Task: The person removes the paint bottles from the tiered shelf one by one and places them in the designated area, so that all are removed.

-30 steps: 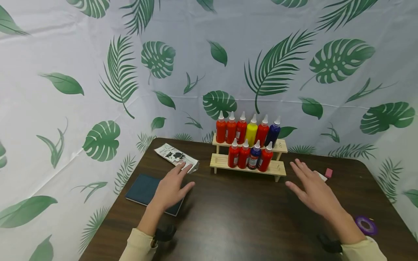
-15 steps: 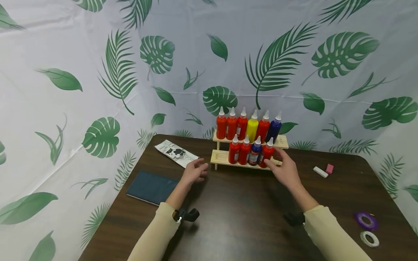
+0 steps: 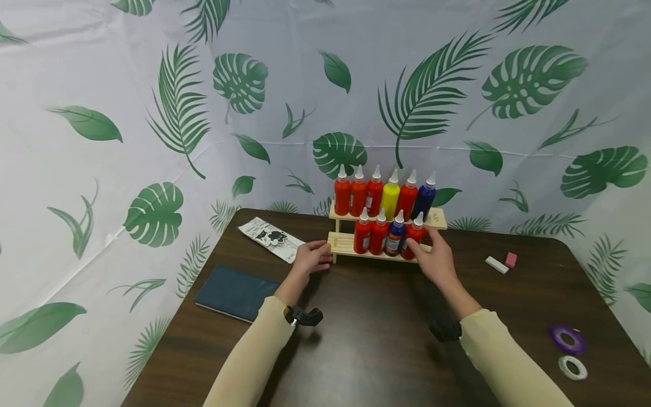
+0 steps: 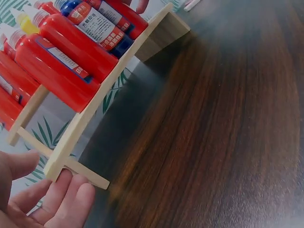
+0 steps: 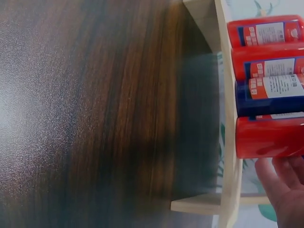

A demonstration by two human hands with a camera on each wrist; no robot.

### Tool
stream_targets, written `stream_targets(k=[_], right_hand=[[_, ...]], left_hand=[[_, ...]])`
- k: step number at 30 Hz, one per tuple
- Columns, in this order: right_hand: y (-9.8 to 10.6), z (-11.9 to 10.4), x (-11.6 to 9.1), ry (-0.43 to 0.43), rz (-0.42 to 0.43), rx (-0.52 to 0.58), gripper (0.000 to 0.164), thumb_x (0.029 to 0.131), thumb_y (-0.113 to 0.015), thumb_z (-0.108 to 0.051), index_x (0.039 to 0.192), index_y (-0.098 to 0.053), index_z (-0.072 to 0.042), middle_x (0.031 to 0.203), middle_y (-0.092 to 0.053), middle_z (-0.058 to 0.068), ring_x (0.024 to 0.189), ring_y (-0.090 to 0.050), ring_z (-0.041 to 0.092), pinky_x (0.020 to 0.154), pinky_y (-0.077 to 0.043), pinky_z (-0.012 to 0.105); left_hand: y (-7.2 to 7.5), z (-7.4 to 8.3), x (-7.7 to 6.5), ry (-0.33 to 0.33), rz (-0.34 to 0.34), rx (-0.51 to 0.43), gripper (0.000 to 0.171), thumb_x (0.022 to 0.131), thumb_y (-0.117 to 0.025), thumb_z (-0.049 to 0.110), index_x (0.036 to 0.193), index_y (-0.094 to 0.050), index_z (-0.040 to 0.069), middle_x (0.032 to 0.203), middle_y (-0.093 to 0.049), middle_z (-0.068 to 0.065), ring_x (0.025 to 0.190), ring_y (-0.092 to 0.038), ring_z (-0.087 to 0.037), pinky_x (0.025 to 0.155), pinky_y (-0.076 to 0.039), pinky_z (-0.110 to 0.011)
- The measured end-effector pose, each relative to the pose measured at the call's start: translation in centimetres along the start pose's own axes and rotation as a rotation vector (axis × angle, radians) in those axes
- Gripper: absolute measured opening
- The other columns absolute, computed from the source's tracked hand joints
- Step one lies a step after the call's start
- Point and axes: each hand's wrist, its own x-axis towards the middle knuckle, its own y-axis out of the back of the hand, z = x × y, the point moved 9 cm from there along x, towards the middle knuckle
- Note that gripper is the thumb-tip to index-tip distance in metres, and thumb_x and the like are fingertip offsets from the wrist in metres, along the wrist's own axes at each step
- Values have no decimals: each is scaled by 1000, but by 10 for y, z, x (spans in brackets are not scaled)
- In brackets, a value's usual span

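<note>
A two-tier wooden rack (image 3: 343, 244) stands on the dark table, carrying upright ink bottles with white pointed caps. My left hand (image 3: 311, 258) is at the rack's left end; in the left wrist view its fingers (image 4: 71, 202) curl under the lower shelf's tip, thumb on the other side. At the opposite end my right hand (image 3: 436, 257) holds the rightmost red ink bottle (image 3: 413, 242) of the front row, thumb in front. Other fingers (image 5: 271, 178) touch its side. Beside that bottle stands a blue ink bottle (image 3: 395, 237); a yellow one (image 3: 390, 198) is in the back row.
Left of the rack lie a printed packet (image 3: 272, 238) and a dark blue notebook (image 3: 236, 294). On the right are a white eraser (image 3: 497, 264), a pink eraser (image 3: 511, 259), a purple ring-shaped roll (image 3: 568, 339) and a white roll (image 3: 572, 368). A leaf-patterned cloth hangs behind.
Both hands have moved inward from apart above the table to the rack. The left has reached the rack's left end; the right has taken hold of the rightmost front red ink bottle.
</note>
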Motion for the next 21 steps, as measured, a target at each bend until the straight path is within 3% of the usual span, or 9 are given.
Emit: stream_targets(k=[7, 12, 17, 19, 21], right_hand=[[0, -4, -1, 22, 5, 28, 55, 94, -62, -28, 139, -42, -4, 135, -50, 22, 121, -49, 41, 99, -42, 57], [8, 1, -4, 4, 2, 48, 56, 94, -60, -34, 138, -43, -3, 134, -51, 23, 121, -48, 42, 98, -43, 57], [27, 8, -11, 13, 42, 35, 57, 94, -61, -35, 137, -44, -1, 130, -53, 25, 118, -50, 42, 97, -43, 58], [39, 10, -16, 26, 72, 17, 56, 94, -61, -32, 136, -45, 0, 127, -54, 25, 115, -51, 41, 94, -46, 54], [52, 14, -21, 33, 110, -6, 54, 94, -63, -31, 134, -47, 2, 124, -56, 25, 111, -53, 39, 89, -50, 39]], left_hand=[[3, -5, 10, 23, 34, -29, 35, 91, -66, 14, 123, -62, -2, 103, -69, -24, 75, -69, -18, 63, -59, -30], [3, -8, 14, 55, 20, -45, 35, 90, -67, 12, 122, -63, -1, 106, -68, -24, 77, -70, -19, 66, -59, -31], [3, -9, 17, 68, 24, -48, 34, 90, -68, 13, 121, -63, 0, 100, -71, -20, 82, -71, -23, 67, -59, -32], [3, -10, 17, 73, 25, -48, 34, 89, -68, 12, 121, -63, 0, 101, -70, -20, 81, -71, -23, 67, -59, -32], [3, -10, 17, 74, 23, -43, 35, 89, -68, 11, 122, -63, 0, 104, -69, -22, 81, -71, -22, 67, -59, -32]])
